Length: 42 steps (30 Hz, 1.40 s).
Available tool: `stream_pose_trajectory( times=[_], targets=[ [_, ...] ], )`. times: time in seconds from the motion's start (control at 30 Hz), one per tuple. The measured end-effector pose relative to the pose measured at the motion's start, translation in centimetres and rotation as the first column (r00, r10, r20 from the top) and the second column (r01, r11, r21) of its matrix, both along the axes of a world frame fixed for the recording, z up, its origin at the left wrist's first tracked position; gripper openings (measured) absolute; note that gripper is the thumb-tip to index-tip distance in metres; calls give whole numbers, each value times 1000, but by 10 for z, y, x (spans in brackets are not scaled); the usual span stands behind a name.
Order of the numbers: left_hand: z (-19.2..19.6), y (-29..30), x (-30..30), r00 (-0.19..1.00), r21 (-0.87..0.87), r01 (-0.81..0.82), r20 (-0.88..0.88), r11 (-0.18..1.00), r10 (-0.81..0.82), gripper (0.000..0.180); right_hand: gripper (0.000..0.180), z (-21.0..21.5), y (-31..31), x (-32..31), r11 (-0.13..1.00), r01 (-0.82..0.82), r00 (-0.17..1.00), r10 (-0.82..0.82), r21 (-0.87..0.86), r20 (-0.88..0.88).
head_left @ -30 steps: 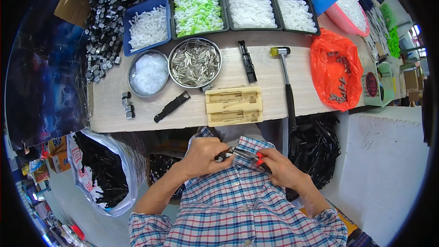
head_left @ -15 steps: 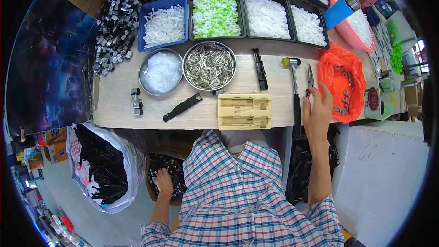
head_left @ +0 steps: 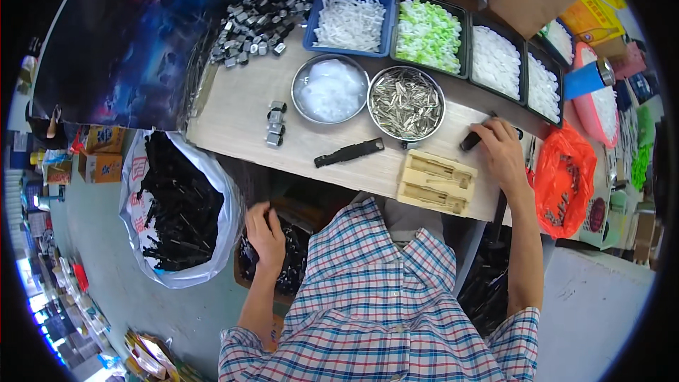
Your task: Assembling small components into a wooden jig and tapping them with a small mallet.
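Pale wooden workbench (head_left: 233, 110). We see right hand (head_left: 503, 155) grasping short black plastic handle piece (head_left: 469, 141) at far-right, long axis diagonal. Left hand (head_left: 265, 233) below bench, clutching black parts in box (head_left: 286, 269).

Short-sleeved plaid shirt in blue, white and red checks, bare forearms, red-painted nails on the hands.

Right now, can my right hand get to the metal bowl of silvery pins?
Probably yes: the right hand rests on the wooden bench just right of the metal bowl of silvery pins, nothing standing between them.
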<state>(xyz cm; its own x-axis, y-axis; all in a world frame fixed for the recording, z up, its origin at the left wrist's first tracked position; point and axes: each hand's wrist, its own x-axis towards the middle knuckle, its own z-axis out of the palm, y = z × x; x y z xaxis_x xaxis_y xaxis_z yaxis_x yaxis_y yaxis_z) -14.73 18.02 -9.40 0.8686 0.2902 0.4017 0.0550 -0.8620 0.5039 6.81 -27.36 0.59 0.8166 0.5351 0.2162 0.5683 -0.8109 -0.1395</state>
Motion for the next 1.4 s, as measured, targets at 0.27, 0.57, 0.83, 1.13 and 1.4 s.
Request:
stream_pose_trajectory(
  times=[0.27,0.57,0.83,1.13,1.4],
  targets=[
    [75,-16,139,996,-1,-5,88,1000,5,26,29,15,42,-44,990,12,993,-28,138,113],
    [72,-14,136,997,152,79,10,985,-81,23,21,12,72,-84,973,42,997,-57,228,58],
    [67,-15,133,1000,103,7,-25,995,-4,31,23,2,86,-72,962,37,998,-50,270,44],
    [76,-11,128,992,280,49,-125,959,-14,39,20,14,80,-71,938,31,999,-41,346,21],
    [90,-23,124,995,293,0,-97,956,29,41,6,5,80,79,900,103,933,-235,423,273]
  ],
)
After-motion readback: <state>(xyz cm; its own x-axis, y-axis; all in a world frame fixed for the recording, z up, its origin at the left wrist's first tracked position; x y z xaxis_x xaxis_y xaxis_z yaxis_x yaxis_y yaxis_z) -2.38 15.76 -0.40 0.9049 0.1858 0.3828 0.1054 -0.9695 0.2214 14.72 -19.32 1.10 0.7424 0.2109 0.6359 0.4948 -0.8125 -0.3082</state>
